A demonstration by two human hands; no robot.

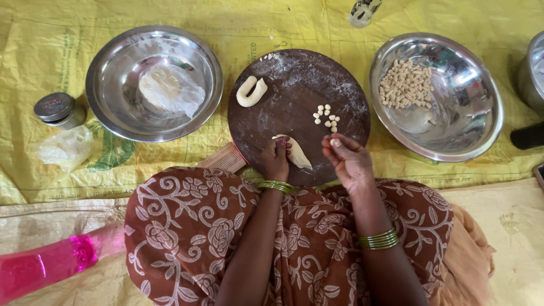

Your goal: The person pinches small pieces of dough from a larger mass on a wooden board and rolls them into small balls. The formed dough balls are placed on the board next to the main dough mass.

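Yellow mat (272, 22) on floor, round brown board (294, 90) between two steel bowls. Left hand (276, 160) grips dough roll (297, 154) at board's near edge. Right hand (348, 161) fingertips pinched together beside it, contents unclear. Small dough bits (327, 118) mid-board.

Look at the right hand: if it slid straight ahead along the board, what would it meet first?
Probably the small dough pellets, just beyond the right hand on the round board; height is unclear.
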